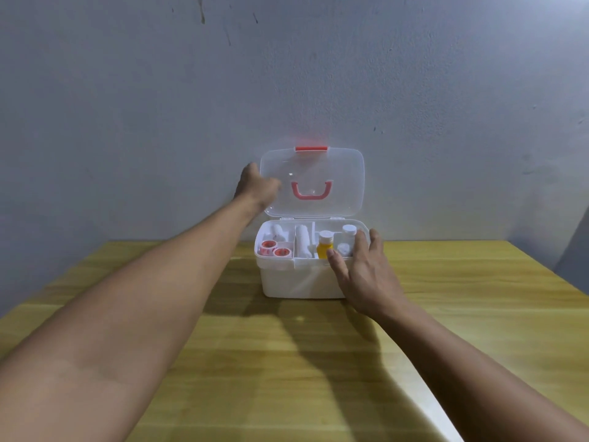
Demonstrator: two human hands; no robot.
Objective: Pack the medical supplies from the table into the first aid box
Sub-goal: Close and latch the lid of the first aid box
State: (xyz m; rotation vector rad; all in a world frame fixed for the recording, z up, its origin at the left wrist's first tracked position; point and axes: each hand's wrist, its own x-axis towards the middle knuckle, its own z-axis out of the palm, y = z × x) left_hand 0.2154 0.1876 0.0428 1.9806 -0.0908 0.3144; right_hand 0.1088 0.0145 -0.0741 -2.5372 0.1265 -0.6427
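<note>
A white first aid box (296, 282) stands on the wooden table near the wall. Its clear lid (331, 173) with a red handle stands upright and open. In the top tray lie two red tape rolls (274, 249), white bandage rolls (302, 242), a yellow bottle with a white cap (324, 247) and a clear bottle with a white cap (348, 234). My left hand (256, 186) reaches behind the lid's left edge, part of it seen through the plastic. My right hand (360, 269) rests on the box's front right rim, fingers spread, thumb by the yellow bottle.
The wooden table (318, 362) stretches toward me, its right edge running diagonally at the lower right. A grey wall (287, 74) rises directly behind the box.
</note>
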